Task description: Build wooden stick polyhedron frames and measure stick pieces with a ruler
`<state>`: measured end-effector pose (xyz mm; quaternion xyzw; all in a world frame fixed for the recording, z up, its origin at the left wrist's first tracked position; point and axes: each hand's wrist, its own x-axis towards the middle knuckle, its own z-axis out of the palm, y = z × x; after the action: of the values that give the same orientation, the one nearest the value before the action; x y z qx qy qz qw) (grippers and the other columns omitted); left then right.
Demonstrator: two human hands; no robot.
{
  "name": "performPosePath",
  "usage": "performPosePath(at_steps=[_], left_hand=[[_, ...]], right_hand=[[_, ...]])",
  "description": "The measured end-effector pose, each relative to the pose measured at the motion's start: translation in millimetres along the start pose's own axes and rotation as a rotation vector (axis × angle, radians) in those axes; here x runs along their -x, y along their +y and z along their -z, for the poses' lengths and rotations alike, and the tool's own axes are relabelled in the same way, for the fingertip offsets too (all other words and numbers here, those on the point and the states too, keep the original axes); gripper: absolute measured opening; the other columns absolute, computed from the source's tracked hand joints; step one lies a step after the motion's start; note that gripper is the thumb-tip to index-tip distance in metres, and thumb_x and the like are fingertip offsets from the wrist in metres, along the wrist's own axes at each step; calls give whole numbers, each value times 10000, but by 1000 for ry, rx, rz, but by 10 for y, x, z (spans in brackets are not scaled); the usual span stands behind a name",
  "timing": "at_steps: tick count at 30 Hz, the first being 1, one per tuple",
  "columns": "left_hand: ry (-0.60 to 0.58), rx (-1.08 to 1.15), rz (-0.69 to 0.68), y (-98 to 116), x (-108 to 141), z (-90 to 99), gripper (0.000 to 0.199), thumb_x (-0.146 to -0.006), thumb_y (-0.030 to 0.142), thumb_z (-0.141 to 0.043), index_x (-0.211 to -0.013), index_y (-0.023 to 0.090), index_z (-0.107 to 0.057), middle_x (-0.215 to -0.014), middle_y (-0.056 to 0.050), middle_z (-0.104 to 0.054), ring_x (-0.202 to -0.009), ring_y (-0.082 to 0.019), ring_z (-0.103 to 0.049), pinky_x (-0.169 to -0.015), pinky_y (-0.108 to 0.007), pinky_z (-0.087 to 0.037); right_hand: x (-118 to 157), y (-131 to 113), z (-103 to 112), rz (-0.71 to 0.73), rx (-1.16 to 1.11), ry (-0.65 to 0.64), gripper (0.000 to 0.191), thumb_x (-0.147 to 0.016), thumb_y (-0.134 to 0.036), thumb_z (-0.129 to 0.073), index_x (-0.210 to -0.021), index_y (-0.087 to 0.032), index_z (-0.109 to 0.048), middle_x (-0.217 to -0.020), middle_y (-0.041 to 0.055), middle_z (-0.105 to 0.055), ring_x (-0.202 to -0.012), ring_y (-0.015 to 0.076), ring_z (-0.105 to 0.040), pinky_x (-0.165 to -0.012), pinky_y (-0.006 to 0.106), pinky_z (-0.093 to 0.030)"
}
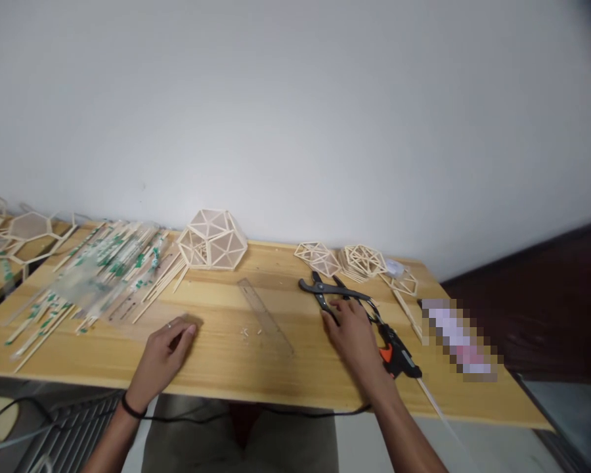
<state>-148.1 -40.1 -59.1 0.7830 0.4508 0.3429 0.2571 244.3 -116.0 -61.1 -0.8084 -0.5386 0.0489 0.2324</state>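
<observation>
Right grip [352,334] half-curled at the pliers [337,288], right of center; can't tell if it's closed on them. Glue gun [400,355] just beside. Left grip [168,343] loosely curled, lower left, contents unclear. Ruler [266,316] between. Desk [226,371] edge runs along lower frame.

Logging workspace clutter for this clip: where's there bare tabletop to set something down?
Bare wood lies between the ruler and right hand, and between the ruler and the table's near edge. Crowded: left, wrapped sticks; right, black hand tool, glue gun.

Thin black wristband [132,408], small silver ring [169,325]
</observation>
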Motion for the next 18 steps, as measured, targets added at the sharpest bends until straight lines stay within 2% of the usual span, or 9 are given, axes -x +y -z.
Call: performPosePath(at_steps=[2,4,7,9,13,16,18], left_hand=[[-5,-9,5,1,3,-10,343,-1025,455,-553,-915,219,-777,-974,-58,-822,-903,-228,-777,-804,-300,-606],[-8,-22,17,6,0,-16,349,-1024,463,-550,-911,221,-775,-968,-58,-824,-912,-235,-777,-813,-311,-607],[-18,-21,29,16,-4,-17,356,-1025,473,-548,-911,221,-773,-958,-62,-822,-904,-238,-774,-797,-311,-605],[-24,-3,19,19,-4,-16,349,-1028,465,-547,-915,222,-771,-959,-62,-819,-905,-234,-772,-797,-307,-601],[-13,17,6,22,-5,-19,319,-1024,444,-563,-923,220,-768,-956,-56,-818,-919,-230,-771,-823,-306,-596],[-17,27,9,34,-9,-19,316,-1022,438,-564,-919,220,-768,-934,-54,-816,-890,-230,-769,-809,-311,-598],[-24,33,10,47,-9,-18,319,-1023,436,-559,-919,221,-771,-946,-60,-817,-921,-241,-770,-820,-321,-600]], right_hand=[[111,-175,-74,56,-24,-35,225,-983,-293,-487,-1019,-175,-675,-1119,201,-677,-1129,354,-609,-1003,519,-494],[282,-404,-162,134,-70,-125,187,-994,-298,-529,-1054,-212,-684,-1154,154,-687,-1142,316,-628,-1018,457,-512],[494,-717,-313,162,-113,-209,290,-948,-274,-631,-1231,-215,-655,-1200,142,-677,-1143,317,-646,-988,441,-548],[535,-830,-383,155,-135,-244,363,-919,-213,-644,-1282,-212,-635,-1208,145,-675,-1137,313,-657,-983,436,-554],[430,-864,-378,131,-173,-305,340,-861,-149,-662,-1199,-177,-657,-1126,147,-706,-1012,288,-696,-919,408,-565],[305,-830,-289,156,-214,-366,196,-837,-132,-657,-1020,-191,-697,-908,69,-735,-859,236,-709,-806,332,-563],[189,-781,-222,163,-231,-374,263,-847,-127,-621,-1086,-199,-704,-816,23,-724,-738,197,-694,-722,291,-549]])
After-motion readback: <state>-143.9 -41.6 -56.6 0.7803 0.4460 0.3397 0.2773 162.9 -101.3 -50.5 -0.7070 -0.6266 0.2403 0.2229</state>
